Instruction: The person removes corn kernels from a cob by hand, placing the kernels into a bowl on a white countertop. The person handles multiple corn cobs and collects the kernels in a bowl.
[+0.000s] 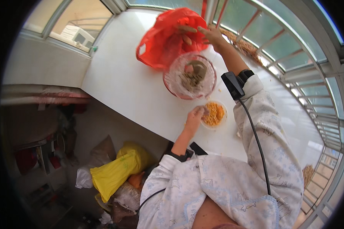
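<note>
My left hand (196, 115) is at the left rim of a small round tub (216, 121), its fingers bent together over the edge. Yellow-orange kernel-like pieces (214, 113) fill the tub. Whatever those blurred fingertips hold, if anything, is hidden. Farther off, my right hand (211, 35) reaches to the right side of an open red plastic bag (156, 40), fingers stretched out. Brown elongated pieces (186, 39) lie inside the bag, close to the fingertips. Between both hands stands a clear bowl with a pinkish rim (170, 82), holding grey-brown husk-like scraps (194, 76).
A white tabletop (141, 95) carries these things. Barred windows (271, 34) line the right side. Below the table's left edge, a yellow bag (116, 170) and other bags sit on the floor. A black cable (256, 141) runs from a device at my right wrist.
</note>
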Tool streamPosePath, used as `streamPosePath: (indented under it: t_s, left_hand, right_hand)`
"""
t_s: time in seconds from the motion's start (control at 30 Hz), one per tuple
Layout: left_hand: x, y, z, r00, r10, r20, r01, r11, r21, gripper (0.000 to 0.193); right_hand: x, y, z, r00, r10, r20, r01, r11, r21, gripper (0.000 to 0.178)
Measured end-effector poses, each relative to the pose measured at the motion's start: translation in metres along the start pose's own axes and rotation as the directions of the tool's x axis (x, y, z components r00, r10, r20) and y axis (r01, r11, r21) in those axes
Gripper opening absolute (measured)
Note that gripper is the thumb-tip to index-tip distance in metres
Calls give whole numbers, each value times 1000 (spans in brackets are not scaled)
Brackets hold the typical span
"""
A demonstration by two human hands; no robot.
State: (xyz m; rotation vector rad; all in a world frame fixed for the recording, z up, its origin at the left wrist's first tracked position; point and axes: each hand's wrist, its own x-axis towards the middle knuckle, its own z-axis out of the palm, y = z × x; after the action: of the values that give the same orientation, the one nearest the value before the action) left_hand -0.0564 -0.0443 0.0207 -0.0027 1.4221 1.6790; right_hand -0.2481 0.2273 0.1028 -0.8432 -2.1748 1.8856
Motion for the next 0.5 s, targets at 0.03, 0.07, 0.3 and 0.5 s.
streamPosePath:
  t_s: [0.03,0.07,0.3,0.5]
  left_hand:
    - [-2,-4,-1,1000,12,6,-12,1000,25,28]
    - [-5,-8,-4,1000,8,16,-9,999,39,28]
    - [-5,-20,-4,1000,-19,24,14,986,165,29]
    - [-12,-26,3,999,-30,-36,37,981,190,30]
  right_hand:
    - [-2,10,-9,992,-119,-31,120,992,23,53]
    - [-11,25,-16,975,-211,-74,215,976,35,50]
    - [-151,176,-104,929,-130,-345,-37,898,-438,33]
    - [-234,263,-137,829,-169,-533,-152,849,-506,30]
